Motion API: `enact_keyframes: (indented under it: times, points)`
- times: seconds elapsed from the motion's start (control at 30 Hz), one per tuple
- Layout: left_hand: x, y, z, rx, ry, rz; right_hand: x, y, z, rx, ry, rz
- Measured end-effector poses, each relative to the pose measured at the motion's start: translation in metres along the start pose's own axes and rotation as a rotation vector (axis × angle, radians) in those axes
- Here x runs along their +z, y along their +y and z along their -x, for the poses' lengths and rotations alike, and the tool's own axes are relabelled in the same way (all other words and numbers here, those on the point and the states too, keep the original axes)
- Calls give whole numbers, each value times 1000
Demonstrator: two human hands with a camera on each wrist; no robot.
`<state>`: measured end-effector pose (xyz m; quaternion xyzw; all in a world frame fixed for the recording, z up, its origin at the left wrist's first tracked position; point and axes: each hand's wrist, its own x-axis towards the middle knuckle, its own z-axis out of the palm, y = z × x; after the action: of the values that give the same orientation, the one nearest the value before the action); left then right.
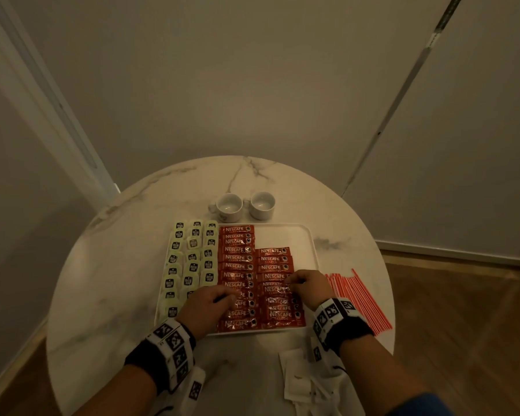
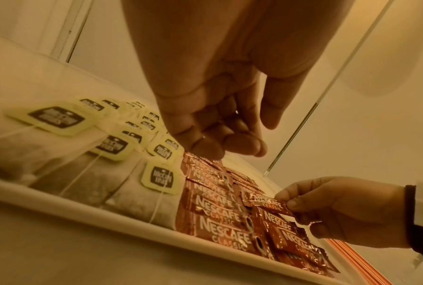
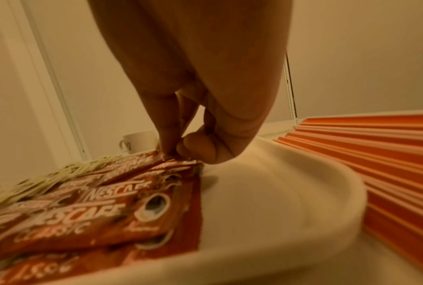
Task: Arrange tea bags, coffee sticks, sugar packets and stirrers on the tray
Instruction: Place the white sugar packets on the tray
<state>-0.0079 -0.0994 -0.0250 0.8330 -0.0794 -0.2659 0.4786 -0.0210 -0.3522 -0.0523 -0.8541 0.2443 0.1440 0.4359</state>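
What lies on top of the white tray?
On the tray lie tea bags and red coffee sticks. Both hands cover some sticks, so the tray floor beneath is hidden.

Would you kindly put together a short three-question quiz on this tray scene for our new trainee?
1. True or false: the red-and-white striped stirrers already lie on the white rectangular tray.
2. Which kind of item does the right hand pinch? A) a yellow-tagged tea bag B) a red Nescafe coffee stick C) a white sugar packet
3. Fill in: the two small white cups stand on the round marble table just ______ the tray's far edge.

Key:
1. False; they lie on the table, right of the tray.
2. B; it pinches a red Nescafe coffee stick in the right column.
3. Beyond.
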Motion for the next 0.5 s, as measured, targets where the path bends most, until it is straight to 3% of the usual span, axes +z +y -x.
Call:
enact_keyframes:
  times: [0.23,0.33,0.5]
  points:
    - [10,2,3,45,-60,-107,-1,-4,7,-83,108,66]
    - [25,11,5,134,-141,-313,-10,1,19,-124,118,86]
    - [63,14,12,217,-282,-577,-18,29,61,-61,83,89]
